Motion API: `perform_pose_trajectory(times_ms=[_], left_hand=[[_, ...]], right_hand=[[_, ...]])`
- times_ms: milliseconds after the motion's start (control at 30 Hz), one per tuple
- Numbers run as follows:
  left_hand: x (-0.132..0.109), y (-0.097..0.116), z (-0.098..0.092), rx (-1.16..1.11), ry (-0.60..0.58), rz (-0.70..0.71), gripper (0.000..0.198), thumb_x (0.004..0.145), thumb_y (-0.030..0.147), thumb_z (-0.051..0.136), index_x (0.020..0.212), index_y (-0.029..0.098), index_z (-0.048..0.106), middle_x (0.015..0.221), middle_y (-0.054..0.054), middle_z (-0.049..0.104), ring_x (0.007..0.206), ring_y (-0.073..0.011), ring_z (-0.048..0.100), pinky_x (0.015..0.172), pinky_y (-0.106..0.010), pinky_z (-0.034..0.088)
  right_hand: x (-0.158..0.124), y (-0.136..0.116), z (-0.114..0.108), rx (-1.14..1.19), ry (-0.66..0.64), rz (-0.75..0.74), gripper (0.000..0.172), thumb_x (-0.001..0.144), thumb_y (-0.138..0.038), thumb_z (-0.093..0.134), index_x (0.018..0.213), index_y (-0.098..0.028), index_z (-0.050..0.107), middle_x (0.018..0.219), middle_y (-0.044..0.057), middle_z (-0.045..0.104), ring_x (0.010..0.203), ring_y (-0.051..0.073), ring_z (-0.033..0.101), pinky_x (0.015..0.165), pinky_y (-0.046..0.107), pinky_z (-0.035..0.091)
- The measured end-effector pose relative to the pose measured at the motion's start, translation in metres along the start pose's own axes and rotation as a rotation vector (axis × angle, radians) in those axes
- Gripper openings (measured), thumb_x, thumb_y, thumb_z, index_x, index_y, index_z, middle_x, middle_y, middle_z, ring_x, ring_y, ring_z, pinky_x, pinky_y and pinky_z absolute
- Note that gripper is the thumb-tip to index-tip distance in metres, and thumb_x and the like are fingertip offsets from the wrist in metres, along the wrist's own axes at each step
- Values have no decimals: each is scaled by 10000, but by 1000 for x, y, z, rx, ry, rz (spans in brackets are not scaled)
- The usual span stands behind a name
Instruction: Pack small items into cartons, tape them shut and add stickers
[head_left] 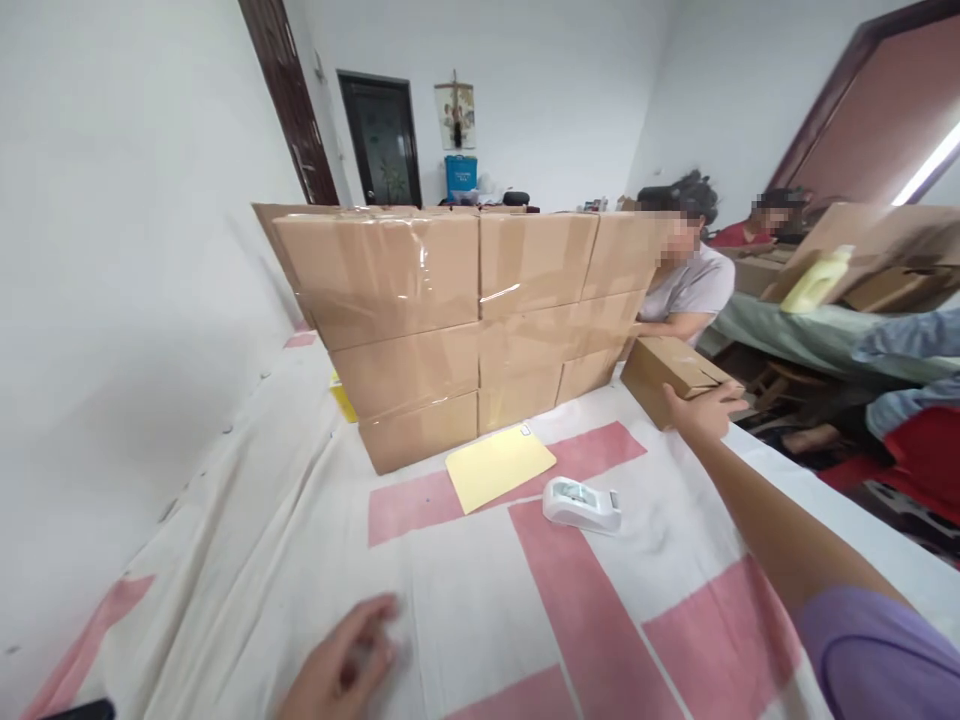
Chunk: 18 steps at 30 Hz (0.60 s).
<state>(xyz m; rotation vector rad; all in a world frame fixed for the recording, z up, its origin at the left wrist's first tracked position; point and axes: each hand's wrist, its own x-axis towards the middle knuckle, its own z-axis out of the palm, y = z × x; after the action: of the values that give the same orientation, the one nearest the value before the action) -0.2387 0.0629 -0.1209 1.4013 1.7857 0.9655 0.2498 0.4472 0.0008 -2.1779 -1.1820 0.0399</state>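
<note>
The box [660, 370] sits under the right hand [709, 408], which is spread over its near end; whether it grips, I cannot tell. It looks stiff and fairly light, best held by opposite sides. The left hand [341, 655] is loosely curled, empty, over the bench [450, 590]. Ahead of it are a card [501, 468] and boxes [405, 290]; no writing is legible.
</note>
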Motion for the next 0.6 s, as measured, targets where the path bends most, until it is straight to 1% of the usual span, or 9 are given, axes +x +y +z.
perform_pose_trajectory(times_ms=[67,133,167,267,333,400,467,533,600], left_hand=[[39,13,-15,3,211,-10,524,795,629,652,1189,285,639,1222,-79,697,1105,-294,675,826,-406,600],[85,31,-26,-49,442,37,598,775,650,657,1217,251,611,1303,-109,651,1211,-338,622,885,-471,586],[108,41,-29,-79,530,75,622,785,636,659,1260,241,587,1357,-123,615,1273,-349,581,935,-493,564],[171,65,-26,-113,674,184,599,898,583,558,1386,242,494,1432,-118,552,1355,-304,503,1095,-478,457],[201,74,-18,-139,756,248,561,968,552,449,1427,229,449,1407,-108,564,1325,-274,517,1132,-452,415],[220,76,-10,-173,855,290,555,1001,535,380,1441,200,424,1394,-104,564,1308,-272,516,1144,-451,391],[230,73,-4,-198,934,307,555,1009,532,371,1427,173,439,1382,-90,565,1304,-282,504,1151,-460,368],[233,67,-3,-213,960,315,535,1014,526,374,1400,171,480,1347,-70,590,1279,-277,515,1145,-461,365],[233,60,-6,-228,952,316,508,1016,510,381,1381,185,519,1322,-66,615,1257,-266,532,1130,-450,378]], right_hand=[[8,1,8,13,-18,-38,1127,848,-795,364,1573,-27,-31,1512,444,84,1239,521,517,876,535,440],[18,1,15,26,-13,-59,1121,841,-782,407,1576,-52,-22,1518,415,105,1216,508,534,880,527,455],[22,2,18,31,-11,-54,1132,827,-773,448,1578,-63,-14,1517,399,124,1201,499,547,884,524,463],[30,4,15,52,-48,-24,1164,766,-742,569,1588,-120,29,1520,342,182,1168,476,575,918,531,471],[30,7,7,65,-43,-37,1114,785,-730,549,1593,-149,48,1555,320,141,1260,496,497,984,565,429],[27,8,-2,53,64,-125,1003,850,-687,480,1595,-145,85,1601,290,71,1377,510,345,1062,601,344],[26,2,-6,65,176,-321,896,901,-605,448,1586,-112,145,1623,258,94,1439,476,237,1124,599,263],[32,-12,0,209,164,-536,834,917,-527,487,1568,-90,203,1607,236,217,1456,393,247,1165,547,229],[45,-36,17,417,75,-627,806,929,-480,523,1556,-73,223,1558,235,340,1434,309,321,1173,490,255]])
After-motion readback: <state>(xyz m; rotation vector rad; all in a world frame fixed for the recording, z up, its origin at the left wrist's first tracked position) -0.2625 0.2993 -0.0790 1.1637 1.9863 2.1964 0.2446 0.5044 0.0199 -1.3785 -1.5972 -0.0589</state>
